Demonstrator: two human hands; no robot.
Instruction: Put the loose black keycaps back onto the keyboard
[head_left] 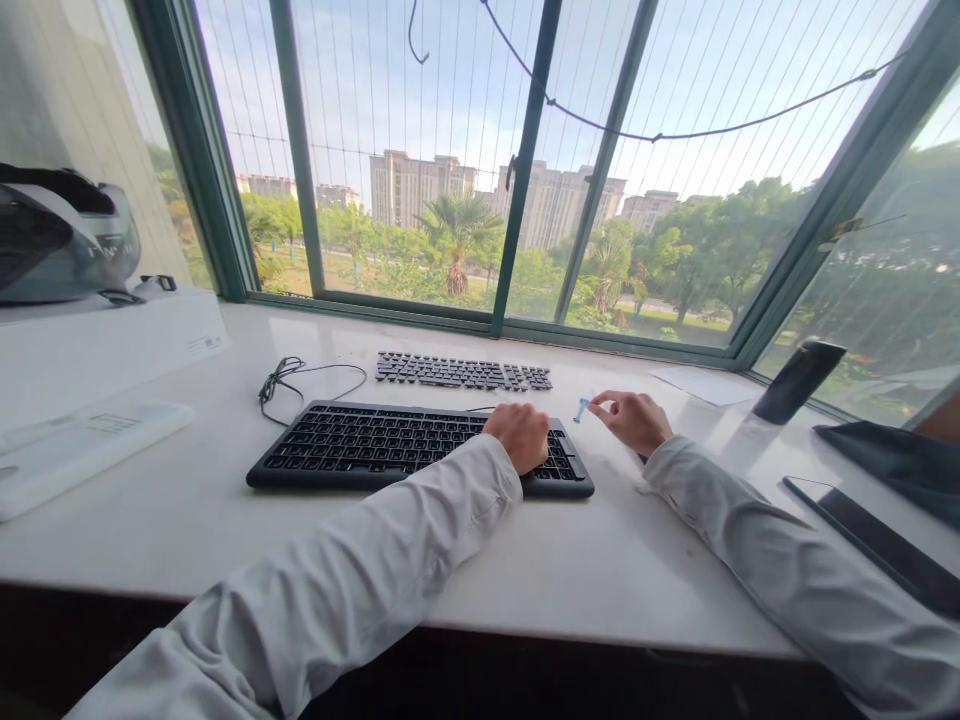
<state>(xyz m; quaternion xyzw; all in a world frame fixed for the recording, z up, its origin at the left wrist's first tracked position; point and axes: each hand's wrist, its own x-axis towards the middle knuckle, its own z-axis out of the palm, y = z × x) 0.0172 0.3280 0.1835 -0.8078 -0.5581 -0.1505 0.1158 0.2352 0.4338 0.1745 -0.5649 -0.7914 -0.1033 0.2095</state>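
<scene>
White surface: the table fills the lower half of the frame, pale and smooth, under a wide window with green frames.
Black keyboard: the keyboard lies flat in the middle of the frame, its cable curled behind its left end.
Left hand: the left hand rests on the right end of the keyboard, fingers curled down onto the keys — closed loosely, holding nothing that can be seen.
Right hand: the right hand is just right of the keyboard, above the table, its thumb and fingertip pinching a small blue piece.
Blue piece: small, pale blue, just past the upper right corner of the keyboard; what it is cannot be told.
Loose keycaps: a set of dark keycaps lies in rows behind the keyboard, near the window.
Left of frame: a white box with a helmet on top, and a flat white case in front.
Right of frame: a dark cylinder — tilted — and a black phone at the edge.
</scene>
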